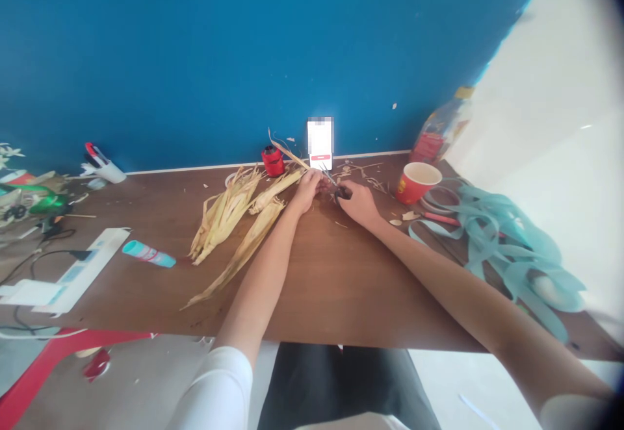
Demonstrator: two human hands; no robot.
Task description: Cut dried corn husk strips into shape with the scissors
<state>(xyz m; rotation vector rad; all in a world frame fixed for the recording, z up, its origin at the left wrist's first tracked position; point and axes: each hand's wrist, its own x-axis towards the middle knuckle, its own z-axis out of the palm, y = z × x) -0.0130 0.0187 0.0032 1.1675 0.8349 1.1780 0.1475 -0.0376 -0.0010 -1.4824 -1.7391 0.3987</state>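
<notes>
My left hand (311, 188) is closed around a dried corn husk strip (288, 151), which sticks out up and to the left from the fingers. Close beside it, my right hand (359, 204) grips a pair of scissors (342, 192) by the dark handles. The blades point up and left, near my left fingertips; whether they touch the husk is too small to tell. A bundle of dried corn husks (227, 212) lies left of my left hand, with a long loose husk (244, 251) in front of it.
A lit phone (320, 144) leans on the blue wall beside a red cylinder (273, 161). Husk scraps litter the back. To the right are a paper cup (414, 183), a bottle (439, 131) and tangled teal ribbon (507, 228). A glue stick (149, 254) and power strip (82, 271) lie left.
</notes>
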